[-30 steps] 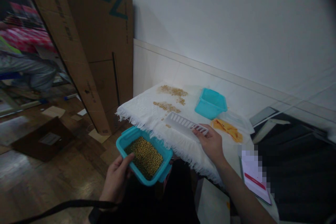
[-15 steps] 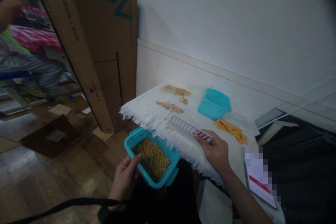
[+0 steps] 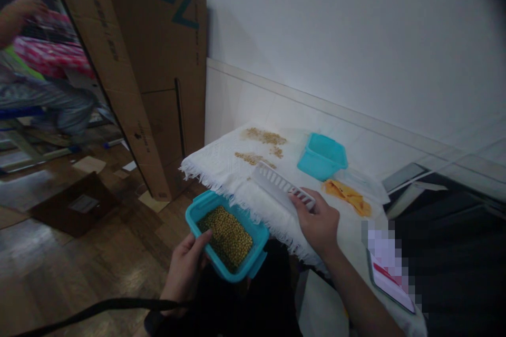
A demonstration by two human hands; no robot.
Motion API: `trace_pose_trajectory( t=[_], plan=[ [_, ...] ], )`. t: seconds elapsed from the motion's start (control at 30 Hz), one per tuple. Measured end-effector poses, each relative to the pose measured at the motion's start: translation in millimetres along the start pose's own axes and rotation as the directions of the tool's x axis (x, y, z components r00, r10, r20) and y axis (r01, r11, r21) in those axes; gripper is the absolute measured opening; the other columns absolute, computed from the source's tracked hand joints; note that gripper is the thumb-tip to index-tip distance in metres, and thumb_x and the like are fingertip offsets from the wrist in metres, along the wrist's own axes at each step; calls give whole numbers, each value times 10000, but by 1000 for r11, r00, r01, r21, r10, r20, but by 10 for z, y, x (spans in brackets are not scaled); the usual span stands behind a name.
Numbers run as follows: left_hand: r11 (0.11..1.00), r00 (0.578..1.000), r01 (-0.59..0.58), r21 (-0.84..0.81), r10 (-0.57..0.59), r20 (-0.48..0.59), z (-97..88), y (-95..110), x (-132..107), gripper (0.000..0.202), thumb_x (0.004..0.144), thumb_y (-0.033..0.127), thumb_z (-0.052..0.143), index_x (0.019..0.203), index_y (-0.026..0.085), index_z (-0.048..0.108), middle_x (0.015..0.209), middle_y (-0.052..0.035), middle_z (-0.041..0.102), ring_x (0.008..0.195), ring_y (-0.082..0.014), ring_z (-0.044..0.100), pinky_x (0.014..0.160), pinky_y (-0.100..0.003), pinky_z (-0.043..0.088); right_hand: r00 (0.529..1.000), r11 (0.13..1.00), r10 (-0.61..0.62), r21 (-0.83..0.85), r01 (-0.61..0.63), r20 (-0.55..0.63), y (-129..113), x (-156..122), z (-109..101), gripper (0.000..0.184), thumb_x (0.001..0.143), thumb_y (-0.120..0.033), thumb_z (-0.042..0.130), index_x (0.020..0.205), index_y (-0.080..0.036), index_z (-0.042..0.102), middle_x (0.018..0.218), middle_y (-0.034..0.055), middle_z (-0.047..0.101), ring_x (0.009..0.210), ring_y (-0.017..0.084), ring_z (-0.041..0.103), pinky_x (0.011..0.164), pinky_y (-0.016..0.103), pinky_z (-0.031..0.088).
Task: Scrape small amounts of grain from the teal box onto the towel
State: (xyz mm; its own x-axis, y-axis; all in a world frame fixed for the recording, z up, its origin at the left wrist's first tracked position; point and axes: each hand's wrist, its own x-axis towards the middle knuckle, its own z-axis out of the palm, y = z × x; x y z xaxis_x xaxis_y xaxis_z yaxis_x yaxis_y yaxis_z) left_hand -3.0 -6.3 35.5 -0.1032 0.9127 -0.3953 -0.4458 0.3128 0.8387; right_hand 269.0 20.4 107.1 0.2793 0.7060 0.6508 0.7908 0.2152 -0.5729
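Note:
My left hand [image 3: 185, 267] grips the near corner of a teal plastic container [image 3: 205, 205] full of yellowish beans [image 3: 227, 238], held just below the fringed edge of a white cloth [image 3: 221, 166] on the table. My right hand [image 3: 318, 222] is closed on one end of a white slotted plastic strip [image 3: 276, 182] that lies across the cloth, its far end near a small heap of beans [image 3: 249, 158]. A second heap of beans [image 3: 264, 137] lies farther back.
An empty teal container [image 3: 322, 156], a clear lid [image 3: 361, 181] and an orange wrapper [image 3: 348, 195] sit at the back right. A phone [image 3: 389, 276] lies near my right forearm. Tall cardboard boxes [image 3: 150, 63] stand on the left; another person [image 3: 23, 10] is at far left.
My right hand has pushed the white strip back across the cloth toward the near bean heap. The bean container in my left hand has stayed almost still.

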Motion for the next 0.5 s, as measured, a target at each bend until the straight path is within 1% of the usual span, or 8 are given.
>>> trace_pose_trajectory(
  t=[0.07,0.13,0.27,0.37,0.43,0.5],
  plan=[
    [1000,999,11,-10,-11,30,-36,-41,26,442,587,543,950,703,179,728,533,62,552,478,-68,432,464,-177,405,1000,1000,23,-7,-23,-14,83,135,103,399,902,-602,650,955,-229,783,729,40,782,542,197,675,554,296,540],
    [1000,999,5,-11,-5,39,-69,-79,51,436,624,543,938,731,171,736,539,63,557,474,-59,421,447,-161,368,1000,1000,26,-9,-26,1,141,247,207,406,906,-592,637,976,-218,779,736,44,781,555,201,675,567,300,535],
    [1000,1000,3,-26,-3,31,-100,-123,77,408,665,513,928,698,176,700,513,74,523,458,-54,384,431,-162,336,999,1000,5,-15,-4,41,159,345,350,374,919,-556,622,1003,-226,775,784,52,793,625,220,710,636,312,551],
    [999,1000,-2,-47,3,20,-92,-122,70,425,665,487,935,630,185,638,482,86,473,450,-51,358,423,-162,314,997,1000,-12,-16,13,73,130,344,373,348,918,-536,626,1000,-233,776,768,44,788,617,221,705,633,312,548],
    [999,1000,-10,-53,11,23,-76,-101,57,409,668,482,935,646,185,654,484,88,474,452,-47,353,426,-157,310,996,999,-25,-18,27,88,106,337,359,338,918,-527,629,993,-233,777,742,36,778,585,212,687,623,307,544],
    [999,1000,-6,-51,7,22,-55,-65,41,414,641,489,945,649,183,666,484,86,482,449,-45,353,421,-157,302,994,999,-40,-16,42,98,83,333,337,333,920,-521,631,990,-231,777,728,31,771,565,202,675,614,299,541]
  ],
)
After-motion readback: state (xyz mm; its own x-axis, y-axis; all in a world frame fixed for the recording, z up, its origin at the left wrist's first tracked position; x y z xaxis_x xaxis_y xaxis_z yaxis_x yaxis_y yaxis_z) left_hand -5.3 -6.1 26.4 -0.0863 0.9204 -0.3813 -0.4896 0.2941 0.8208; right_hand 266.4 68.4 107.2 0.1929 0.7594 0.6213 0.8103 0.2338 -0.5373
